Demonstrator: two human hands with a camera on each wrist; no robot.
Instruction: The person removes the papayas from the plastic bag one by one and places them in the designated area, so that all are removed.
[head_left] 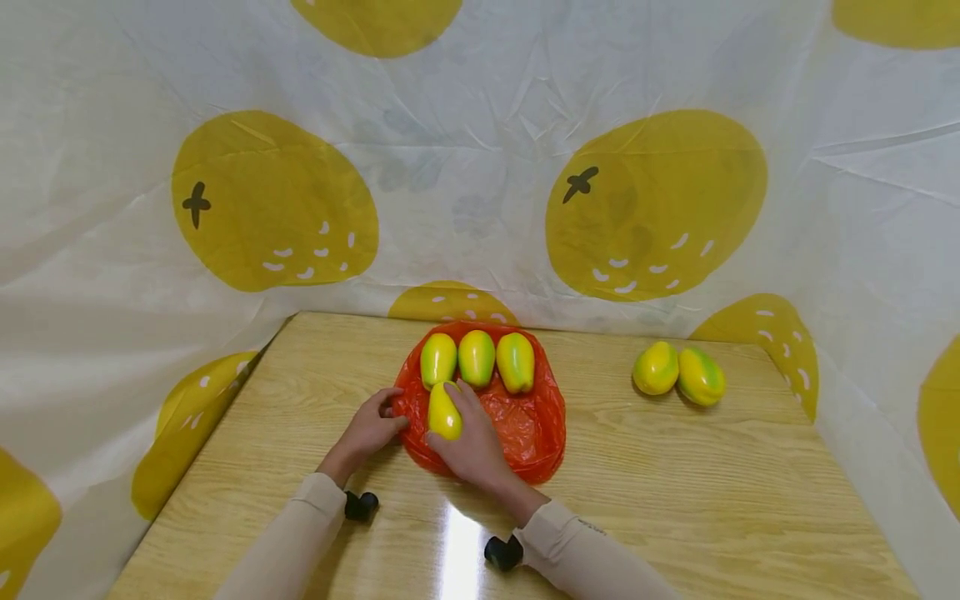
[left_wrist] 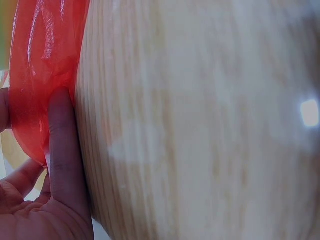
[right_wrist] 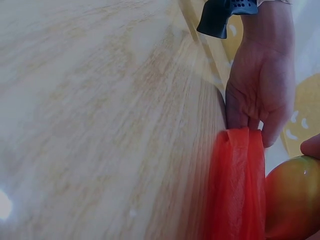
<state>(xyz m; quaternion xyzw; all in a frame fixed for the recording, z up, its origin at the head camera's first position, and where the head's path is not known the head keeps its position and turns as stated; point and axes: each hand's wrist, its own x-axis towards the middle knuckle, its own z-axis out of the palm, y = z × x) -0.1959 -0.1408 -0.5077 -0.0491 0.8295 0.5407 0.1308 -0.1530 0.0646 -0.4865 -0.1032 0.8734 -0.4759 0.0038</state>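
Observation:
A red plastic bag (head_left: 521,429) lies spread with its rim rolled into a ring on the table. Three yellow-green papayas (head_left: 477,358) stand side by side along its far part. My right hand (head_left: 476,446) grips another papaya (head_left: 442,412) from above, within the left part of the bag and just in front of the row. At the left rim, my left hand (head_left: 375,423) pinches the bag between thumb and fingers. The left wrist view shows the red film (left_wrist: 45,65) between those digits. Most of the right hand is outside the right wrist view, where the papaya (right_wrist: 295,197) appears beside the bag wall.
Two more papayas (head_left: 701,377) lie together at the far right of the wooden table (head_left: 637,483). A white cloth with yellow fruit prints (head_left: 465,192) hangs behind and along the sides. Black wrist cameras (head_left: 504,552) sit beside both sleeves.

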